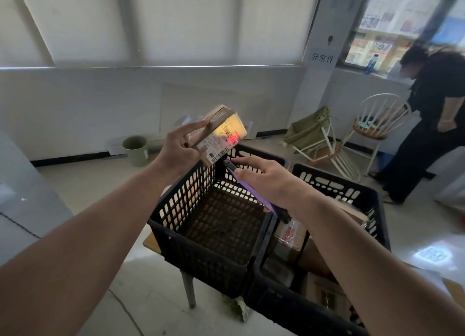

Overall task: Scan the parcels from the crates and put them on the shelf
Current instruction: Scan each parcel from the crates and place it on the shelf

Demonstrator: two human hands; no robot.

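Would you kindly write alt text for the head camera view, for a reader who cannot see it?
The left hand holds a small cardboard parcel while the right hand aims a purple handheld scanner at its label, lit red. Below are two black crates: the left crate looks empty, the right crate holds parcels.

Dim room, lit by bright blinds (156, 21) from ten to one o'clock. A red-yellow glow flares on the parcel label (227, 134) at centre. Edges bend; the person (432, 104) at three o'clock is blurred.

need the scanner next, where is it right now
In the head view the scanner is in the right hand, centre frame above the empty left crate, aimed at the parcel the left hand holds.
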